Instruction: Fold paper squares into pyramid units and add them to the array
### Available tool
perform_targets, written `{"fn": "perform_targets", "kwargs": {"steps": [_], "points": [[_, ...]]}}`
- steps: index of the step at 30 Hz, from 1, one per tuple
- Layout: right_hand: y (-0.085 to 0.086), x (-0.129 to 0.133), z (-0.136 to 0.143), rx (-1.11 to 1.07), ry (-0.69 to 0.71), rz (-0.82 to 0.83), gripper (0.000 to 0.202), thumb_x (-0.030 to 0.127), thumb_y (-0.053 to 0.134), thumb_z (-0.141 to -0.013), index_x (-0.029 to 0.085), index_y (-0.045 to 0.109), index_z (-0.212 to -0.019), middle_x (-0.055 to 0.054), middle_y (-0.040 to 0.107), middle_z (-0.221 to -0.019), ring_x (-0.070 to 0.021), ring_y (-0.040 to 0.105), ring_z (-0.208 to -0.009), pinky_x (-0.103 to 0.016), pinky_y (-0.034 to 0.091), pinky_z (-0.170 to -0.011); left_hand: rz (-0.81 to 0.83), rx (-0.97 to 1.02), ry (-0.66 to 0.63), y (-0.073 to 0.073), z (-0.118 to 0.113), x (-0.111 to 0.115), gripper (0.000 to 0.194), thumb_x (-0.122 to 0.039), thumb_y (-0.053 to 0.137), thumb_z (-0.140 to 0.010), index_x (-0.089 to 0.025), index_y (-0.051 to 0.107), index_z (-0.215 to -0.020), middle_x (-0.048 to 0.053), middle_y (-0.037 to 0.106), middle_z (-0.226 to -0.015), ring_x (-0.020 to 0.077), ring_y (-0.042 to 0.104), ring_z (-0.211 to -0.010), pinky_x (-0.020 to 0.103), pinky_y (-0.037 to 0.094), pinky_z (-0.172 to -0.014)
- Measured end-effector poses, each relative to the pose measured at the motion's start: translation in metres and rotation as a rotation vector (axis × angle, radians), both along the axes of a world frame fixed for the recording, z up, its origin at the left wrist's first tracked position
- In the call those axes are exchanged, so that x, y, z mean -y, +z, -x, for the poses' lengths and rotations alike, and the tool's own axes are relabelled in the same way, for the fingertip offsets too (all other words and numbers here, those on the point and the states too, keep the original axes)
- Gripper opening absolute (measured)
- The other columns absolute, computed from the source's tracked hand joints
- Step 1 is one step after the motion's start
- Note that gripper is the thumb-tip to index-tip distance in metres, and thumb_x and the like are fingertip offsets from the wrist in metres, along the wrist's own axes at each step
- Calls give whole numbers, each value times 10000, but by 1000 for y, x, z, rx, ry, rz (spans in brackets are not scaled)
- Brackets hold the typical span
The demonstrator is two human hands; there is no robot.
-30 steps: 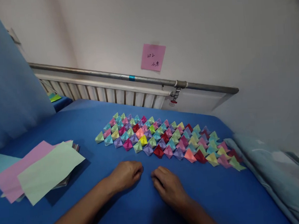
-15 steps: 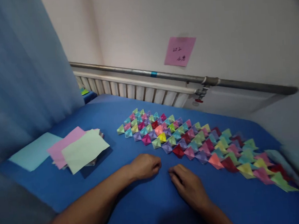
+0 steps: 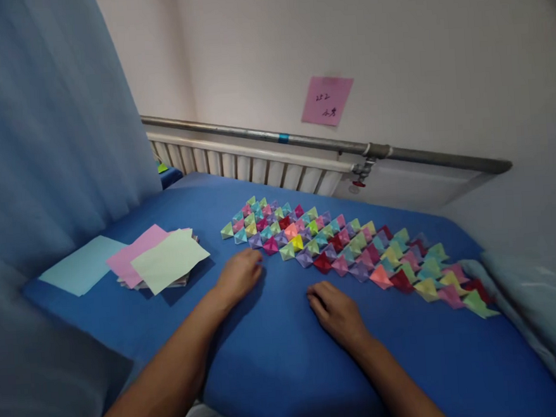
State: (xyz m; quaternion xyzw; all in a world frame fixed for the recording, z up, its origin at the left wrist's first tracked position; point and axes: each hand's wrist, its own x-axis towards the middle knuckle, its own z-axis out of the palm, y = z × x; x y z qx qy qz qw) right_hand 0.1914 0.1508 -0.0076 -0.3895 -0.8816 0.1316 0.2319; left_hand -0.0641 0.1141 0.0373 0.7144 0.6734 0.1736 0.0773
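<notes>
Several small folded paper pieces (image 3: 342,265) in many colours lie in close diagonal rows on a blue-covered surface (image 3: 273,355). My left hand (image 3: 239,273) is closed and rests just in front of the left end of the rows. Its fingertips are near a purple and a magenta piece, and I cannot tell whether they touch. My right hand (image 3: 337,312) lies on the blue cover in front of the middle of the rows, fingers curled in. No object shows in either hand.
Left of my arm lies a paper stack with a pale green sheet (image 3: 170,262) over a pink sheet (image 3: 136,255). A light blue sheet (image 3: 79,267) is farther left, by a blue curtain (image 3: 62,122). Behind run a metal pipe (image 3: 234,130) and a radiator (image 3: 256,172).
My left hand has moved left and farther away, up to the folded pieces. The right hand has hardly moved. The camera view has shifted a little.
</notes>
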Motion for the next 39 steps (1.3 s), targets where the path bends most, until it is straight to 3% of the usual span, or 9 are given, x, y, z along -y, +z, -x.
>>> {"fn": "perform_targets", "kwargs": {"steps": [5,9,15,18,20,23,26,32,39], "points": [[-2,4,1,38,-38,-39,178,176,462,-920,197,636,-887,-36,635,-827,-169,597,-772,-273,431,-710,-224,-176,447,8,47,49,380,-259,488,-880,-132,585,-1225,222,577,-1313,409,494,-1216,552,358,-975],[-2,5,3,74,-60,-32,152,140,497,-898,185,642,-901,-37,638,-856,-166,583,-805,-263,420,-728,-153,-349,461,4,64,64,373,-301,457,-893,-92,596,-1169,247,620,-1232,416,540,-1145,581,329,-977],[-2,7,0,60,-83,-46,148,132,507,-892,184,645,-903,-37,637,-863,-166,574,-805,-264,416,-727,-142,-445,491,7,71,70,377,-244,284,-985,-135,643,-946,91,714,-972,267,633,-944,567,316,-1013],[-2,10,-1,30,-57,-47,154,125,498,-882,187,638,-885,-42,631,-849,-174,573,-804,-274,422,-727,-354,-311,408,4,60,80,322,-256,363,-994,-152,666,-1032,97,729,-1060,265,645,-1012,569,310,-1049],[-2,14,-2,-4,-44,-34,152,121,500,-865,192,634,-877,-40,628,-834,-176,578,-798,-279,434,-730,-567,-158,197,-5,39,89,244,-254,445,-981,-202,681,-1019,68,748,-1048,239,662,-1013,534,310,-1079],[-5,22,-6,-164,-84,45,167,121,512,-828,195,632,-917,-36,633,-835,-168,584,-757,-288,465,-719,-564,67,-220,-24,-2,105,244,-180,466,-973,-275,681,-1039,17,747,-1097,190,653,-1090,485,294,-1128],[-8,36,-15,-340,-177,149,286,117,530,-776,203,626,-1032,-35,644,-895,-154,589,-738,-287,491,-691,-455,238,-405,-42,-29,122,252,-158,470,-963,-281,677,-1037,12,734,-1148,189,601,-1202,476,294,-1145],[-6,71,-32,-263,-74,104,499,80,551,-749,219,602,-1226,-86,652,-1144,-220,600,-1031,-375,516,-851,-246,304,-518,-51,-22,139,270,-109,482,-935,-278,675,-1018,18,714,-1207,181,609,-1205,441,365,-1120],[-1,98,-35,-149,71,16,384,58,499,-851,208,651,-1170,-111,632,-1184,-229,581,-1090,-416,490,-930,-270,272,-351,-50,-23,151,202,-141,503,-934,-233,635,-1056,60,702,-1173,215,634,-1136,481,402,-1078]]}}
